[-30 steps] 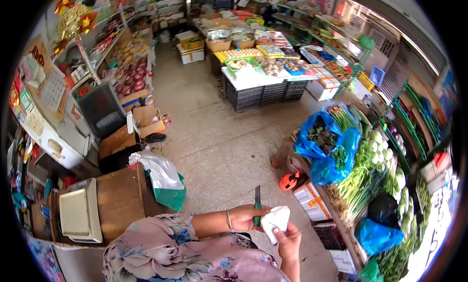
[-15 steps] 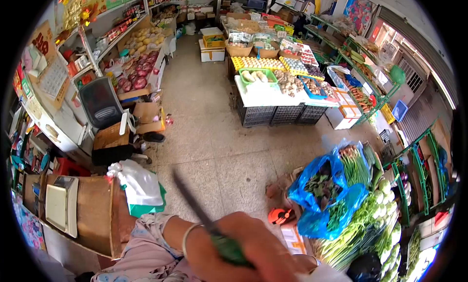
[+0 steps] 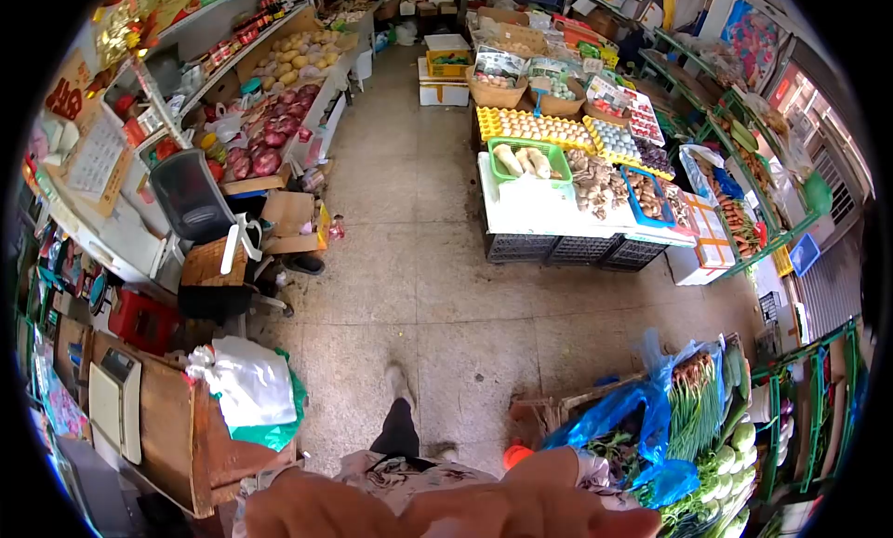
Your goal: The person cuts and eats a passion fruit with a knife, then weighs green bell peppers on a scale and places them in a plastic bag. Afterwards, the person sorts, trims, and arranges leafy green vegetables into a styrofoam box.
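My left hand [image 3: 316, 510] and my right hand [image 3: 512, 508] are close together in front of my body at the bottom edge of the head view. The backs of both show, while most fingers are cut off by the frame, so whether they hold anything is hidden. No knife is visible. To the right of my right hand are a blue plastic bag [image 3: 659, 389] with leafy greens and a bunch of spring onions [image 3: 696, 398]. White plastic bags [image 3: 251, 380] lie over the wooden table's corner, left of my hands.
A white scale [image 3: 113, 403] stands on the wooden table [image 3: 172, 417]. Tiled floor [image 3: 372, 296] runs ahead between a black chair [image 3: 191, 194] and a stall with egg trays [image 3: 530, 127], mushrooms [image 3: 595, 185] and black crates [image 3: 567, 250]. Red onions [image 3: 270, 143] lie on the left shelf.
The green-handled knife that my left hand held up has dropped out of view. Both hands are now low at the bottom edge. The view has shifted, and my leg and foot now show.
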Demonstrator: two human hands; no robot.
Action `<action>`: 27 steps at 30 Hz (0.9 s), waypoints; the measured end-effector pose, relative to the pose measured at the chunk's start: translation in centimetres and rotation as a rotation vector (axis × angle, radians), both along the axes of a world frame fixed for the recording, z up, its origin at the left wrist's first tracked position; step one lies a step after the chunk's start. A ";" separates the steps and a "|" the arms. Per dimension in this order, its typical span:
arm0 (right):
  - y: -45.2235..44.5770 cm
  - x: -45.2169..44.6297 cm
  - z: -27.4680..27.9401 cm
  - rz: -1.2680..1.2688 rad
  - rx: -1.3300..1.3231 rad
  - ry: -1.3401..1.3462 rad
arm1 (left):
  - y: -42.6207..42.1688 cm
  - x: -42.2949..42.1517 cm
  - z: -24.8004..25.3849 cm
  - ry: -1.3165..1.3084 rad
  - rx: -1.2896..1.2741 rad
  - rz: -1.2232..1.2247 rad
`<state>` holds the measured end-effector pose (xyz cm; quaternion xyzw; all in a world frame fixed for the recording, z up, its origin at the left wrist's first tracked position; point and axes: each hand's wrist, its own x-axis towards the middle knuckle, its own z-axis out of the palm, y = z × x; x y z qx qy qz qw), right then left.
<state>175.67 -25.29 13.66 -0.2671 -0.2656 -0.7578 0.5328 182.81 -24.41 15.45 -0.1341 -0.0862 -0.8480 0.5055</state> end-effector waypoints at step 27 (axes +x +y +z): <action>-68.3 -8.6 -10.6 0.381 0.578 0.549 | -69.8 -1.8 -10.9 -0.638 0.162 0.397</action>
